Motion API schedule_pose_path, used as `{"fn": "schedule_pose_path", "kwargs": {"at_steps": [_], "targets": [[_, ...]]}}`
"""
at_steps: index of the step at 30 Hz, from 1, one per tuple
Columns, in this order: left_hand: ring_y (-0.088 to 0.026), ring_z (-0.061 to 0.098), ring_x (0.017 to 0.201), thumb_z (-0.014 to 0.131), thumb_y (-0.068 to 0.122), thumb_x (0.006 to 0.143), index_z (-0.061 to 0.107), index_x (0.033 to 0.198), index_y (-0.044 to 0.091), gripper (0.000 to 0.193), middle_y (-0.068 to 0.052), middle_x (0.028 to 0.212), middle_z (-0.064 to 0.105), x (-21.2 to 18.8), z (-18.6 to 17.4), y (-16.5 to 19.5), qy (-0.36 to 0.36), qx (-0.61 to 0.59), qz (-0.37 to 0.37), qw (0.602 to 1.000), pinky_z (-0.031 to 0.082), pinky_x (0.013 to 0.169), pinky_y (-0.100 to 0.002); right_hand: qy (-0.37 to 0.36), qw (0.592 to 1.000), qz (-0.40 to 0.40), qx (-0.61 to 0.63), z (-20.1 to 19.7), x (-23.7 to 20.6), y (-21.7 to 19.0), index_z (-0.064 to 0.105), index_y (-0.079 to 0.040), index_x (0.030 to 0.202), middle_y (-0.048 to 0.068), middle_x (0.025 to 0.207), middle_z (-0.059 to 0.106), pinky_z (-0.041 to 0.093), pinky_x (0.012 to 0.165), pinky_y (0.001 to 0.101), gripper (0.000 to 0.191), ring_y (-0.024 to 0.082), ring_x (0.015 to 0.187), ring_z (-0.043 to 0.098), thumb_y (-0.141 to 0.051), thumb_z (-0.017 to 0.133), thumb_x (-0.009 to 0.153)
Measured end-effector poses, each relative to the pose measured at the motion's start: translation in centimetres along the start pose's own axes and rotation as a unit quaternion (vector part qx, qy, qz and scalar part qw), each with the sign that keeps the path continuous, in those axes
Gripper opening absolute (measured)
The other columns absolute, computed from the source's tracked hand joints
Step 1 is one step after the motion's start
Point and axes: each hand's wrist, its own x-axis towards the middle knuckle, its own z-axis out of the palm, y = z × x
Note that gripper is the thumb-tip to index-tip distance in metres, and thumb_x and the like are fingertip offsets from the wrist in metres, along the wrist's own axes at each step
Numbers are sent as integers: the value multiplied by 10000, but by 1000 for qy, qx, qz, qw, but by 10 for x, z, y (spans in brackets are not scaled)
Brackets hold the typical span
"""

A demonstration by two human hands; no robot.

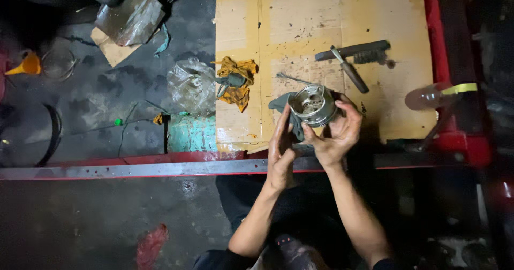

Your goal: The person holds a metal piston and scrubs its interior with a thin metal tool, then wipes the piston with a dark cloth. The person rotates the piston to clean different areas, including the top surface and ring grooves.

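A round, hollow metal part (313, 105) is held up over a sheet of cardboard (300, 24). My right hand (336, 136) cups it from below and the right, fingers curled on its rim. A dark grey rag (285, 111) lies against the part's left side, pressed there by the flat fingers of my left hand (281, 152). Both forearms rise from the bottom of the view.
On the cardboard lie a screwdriver (350, 72), a black brush (354, 51), a thin wrench (293, 79) and a yellow rag (238, 80). Clear plastic bags (190, 85) and an orange funnel (27, 65) sit on the dark floor. A red metal frame (160, 165) crosses below.
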Motion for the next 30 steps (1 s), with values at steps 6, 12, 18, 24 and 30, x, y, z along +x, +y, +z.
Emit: {"fn": "schedule_pose_path", "kwargs": {"at_steps": [6,12,18,24,30], "targets": [[-245,248,1630,635,397,844,210,1649,-38,1009,-147,1754,212,2,20,35,6,-6,24,1000,188,1345,-396,9,998,-45,-37,5,1,-36,439,-38,1395,151,1457,492,500,1147,393,801,245,1298,545,-172,932,778],[-226,257,1633,605,330,823,202,1671,-24,1003,-133,1770,209,-6,39,75,-22,16,2,1000,223,1334,-354,27,999,-18,6,11,12,-66,423,-42,1420,162,1491,465,483,1175,404,782,249,1312,544,-145,929,832],[-229,408,1275,632,264,760,205,1652,-19,1028,-157,1706,253,-3,28,90,-13,8,-34,999,318,950,-306,17,999,-33,-19,16,4,-85,428,-41,1383,182,1479,465,501,1182,444,781,286,1349,542,-134,938,799],[-175,360,1036,593,190,821,328,1640,43,873,-132,1228,435,-18,6,89,18,58,-75,995,289,910,-296,7,990,-97,-101,11,11,-92,452,-61,1348,180,1431,502,503,1118,433,740,290,1304,555,-141,935,794],[-120,584,1102,633,82,996,632,1358,-20,377,-58,1268,664,-6,-35,119,58,219,20,974,449,940,-244,-58,977,-165,-118,10,16,-105,455,-94,1311,160,1381,489,558,1088,451,720,315,1302,582,-194,930,779]]}}
